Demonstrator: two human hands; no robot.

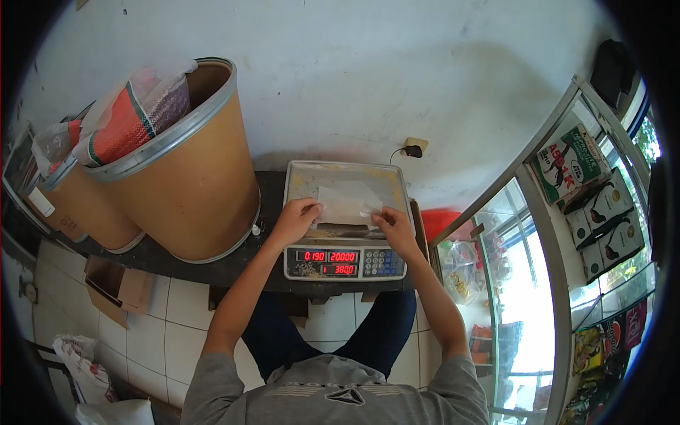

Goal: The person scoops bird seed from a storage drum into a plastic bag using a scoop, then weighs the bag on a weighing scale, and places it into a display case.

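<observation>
A thin, clear plastic bag (345, 203) lies spread between my two hands, over the metal pan of a digital scale (301, 183). My left hand (302, 214) pinches the bag's left edge between thumb and fingers. At its right edge my right hand (391, 225) pinches it too. A dark, long object (343, 230) lies on the pan just below the bag; what it is cannot be made out. The scale's red display (326, 262) shows 0.190, 20000 and 3800 with a decimal point I cannot place surely.
Left of the scale stands a large brown drum (191, 184) holding a red woven sack (117, 131), with a smaller drum (106, 205) behind. A plug (412, 150) sits in the wall socket. A glass cabinet (496, 297) with packages stands right. An open carton (134, 290) lies on the floor.
</observation>
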